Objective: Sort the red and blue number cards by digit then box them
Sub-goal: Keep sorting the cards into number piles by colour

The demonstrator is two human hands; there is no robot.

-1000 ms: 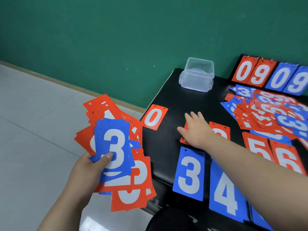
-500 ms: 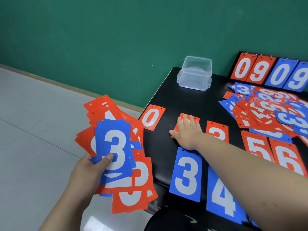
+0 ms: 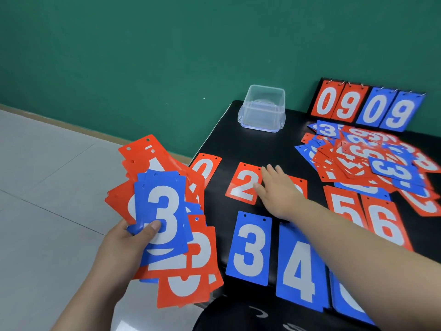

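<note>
On the black table [image 3: 238, 144] few digits lie sorted, the right hand [image 3: 274, 189] flat and empty, the left hand [image 3: 124, 247] gripping many unsorted cards [image 3: 164, 211], the box [image 3: 262, 108] unfilled.

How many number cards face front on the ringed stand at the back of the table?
4, in a row left to right: red rectangular 0 card, red rectangular 9 card, blue rectangular 0 card, blue rectangular 9 card. More may hang hidden behind them.
</note>
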